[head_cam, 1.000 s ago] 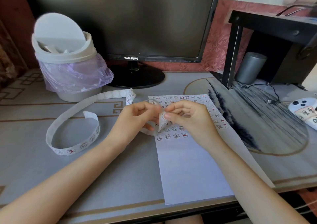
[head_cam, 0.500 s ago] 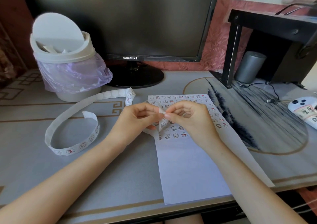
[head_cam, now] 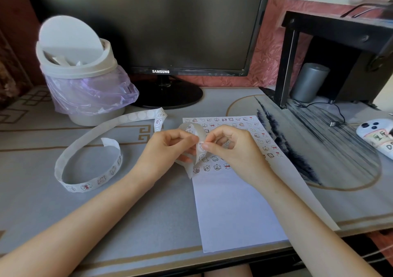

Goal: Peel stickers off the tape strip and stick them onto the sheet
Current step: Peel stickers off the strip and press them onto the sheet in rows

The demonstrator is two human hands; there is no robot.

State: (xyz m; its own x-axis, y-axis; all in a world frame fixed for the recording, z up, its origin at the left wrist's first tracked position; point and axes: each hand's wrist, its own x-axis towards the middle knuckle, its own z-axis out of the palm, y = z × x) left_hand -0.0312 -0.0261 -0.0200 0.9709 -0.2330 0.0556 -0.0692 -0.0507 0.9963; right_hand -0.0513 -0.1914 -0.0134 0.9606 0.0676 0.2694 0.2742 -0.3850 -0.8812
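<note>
A long white tape strip [head_cam: 89,136] with small cartoon stickers loops over the desk on the left and runs up to my hands. My left hand [head_cam: 168,149] pinches a bent part of the strip above the sheet's left edge. My right hand [head_cam: 231,147] pinches a sticker at the strip's fold with thumb and forefinger. The white paper sheet [head_cam: 236,208] lies in front of me; several rows of stickers fill its upper part, and its lower half is blank.
A small white swing-lid bin [head_cam: 78,72] with a purple liner stands at the back left. A dark monitor [head_cam: 148,26] stands behind the sheet. A black shelf [head_cam: 340,32] with a grey cylinder [head_cam: 308,81], a cable and a white phone [head_cam: 376,136] are at right.
My hands have stayed over the sheet's top left. The strip's fold between my fingers has risen slightly, and my right fingertips have closed on a sticker at it.
</note>
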